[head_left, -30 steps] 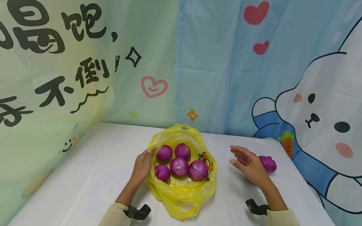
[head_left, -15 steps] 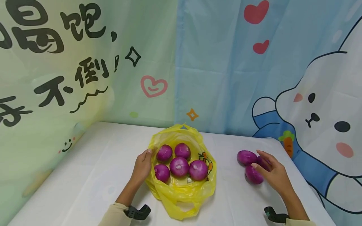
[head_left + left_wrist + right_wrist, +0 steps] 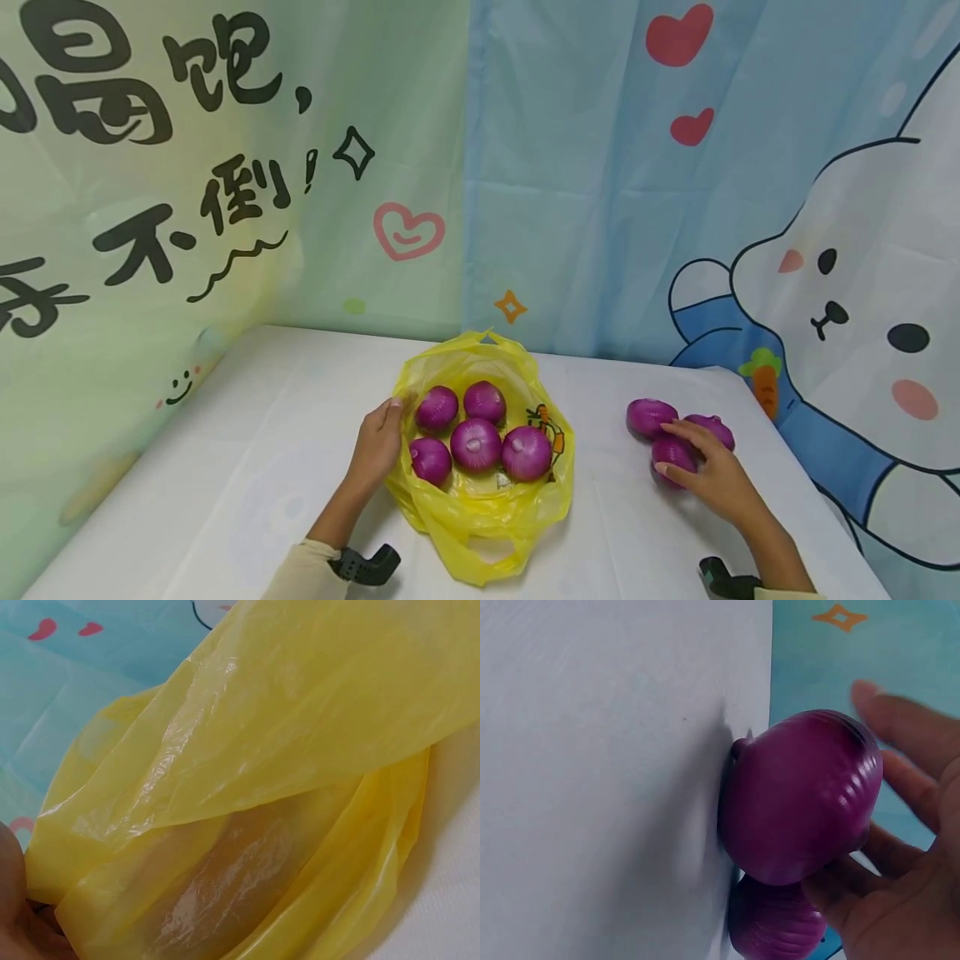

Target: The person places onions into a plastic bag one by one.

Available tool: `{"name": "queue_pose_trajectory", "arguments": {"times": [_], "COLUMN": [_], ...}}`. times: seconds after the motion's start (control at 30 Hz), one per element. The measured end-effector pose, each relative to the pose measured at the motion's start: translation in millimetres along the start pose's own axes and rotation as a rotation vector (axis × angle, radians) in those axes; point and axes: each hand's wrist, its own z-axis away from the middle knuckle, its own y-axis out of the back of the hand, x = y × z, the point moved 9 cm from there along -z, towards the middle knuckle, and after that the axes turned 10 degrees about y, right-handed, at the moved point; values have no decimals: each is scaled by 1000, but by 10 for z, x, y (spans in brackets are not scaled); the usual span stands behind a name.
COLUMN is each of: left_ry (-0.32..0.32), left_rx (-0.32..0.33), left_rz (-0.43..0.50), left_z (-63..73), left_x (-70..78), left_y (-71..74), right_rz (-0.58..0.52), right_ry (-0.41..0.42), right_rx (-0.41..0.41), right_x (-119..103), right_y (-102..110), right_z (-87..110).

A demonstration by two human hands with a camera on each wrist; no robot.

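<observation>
In the head view my left hand [image 3: 379, 442] pinches the left rim of a yellow plastic bag [image 3: 487, 517], which stands with its mouth spread wide. Several purple onions [image 3: 476, 444] lie inside it. In the left wrist view, crinkled bag film [image 3: 247, 750] fills most of the picture. My right hand [image 3: 716, 471] reaches over the nearest onion [image 3: 672, 460] of three on the table. The right wrist view shows that onion [image 3: 802, 799] close up, its fingers [image 3: 907, 847] spread about it and the blurred thumb apart from its surface.
Behind the nearest onion lie a left onion [image 3: 651, 417] and a right onion [image 3: 712, 430], partly covered by the hand. A white cloth covers the table [image 3: 255, 467]. A printed curtain [image 3: 555, 208] hangs along its back edge.
My right hand has moved right from beside the bag's side of the onions, then back left over the nearest onion. The left hand and the bag have stayed put.
</observation>
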Motion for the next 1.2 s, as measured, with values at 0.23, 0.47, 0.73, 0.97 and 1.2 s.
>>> {"name": "queue_pose_trajectory", "arguments": {"times": [0.23,0.47,0.73,0.97,1.2], "left_ry": [15,22,26,26,9], "left_rx": [11,5,4,-1,-13], "left_rz": [-18,-14,-6,8,18], "left_z": [9,-8,3,-8,-15], "left_x": [-27,-53,-42,-50,-19], "left_y": [47,54,49,20,-13], "right_rz": [70,106,67,-68,-220], "right_ry": [-10,5,107,180,168], "right_rx": [-49,-3,175,261,258], "right_x": [4,-75,-458,-818,-1044], "right_y": [-91,-34,189,195,118], "right_z": [27,37,-37,-110,-230]}}
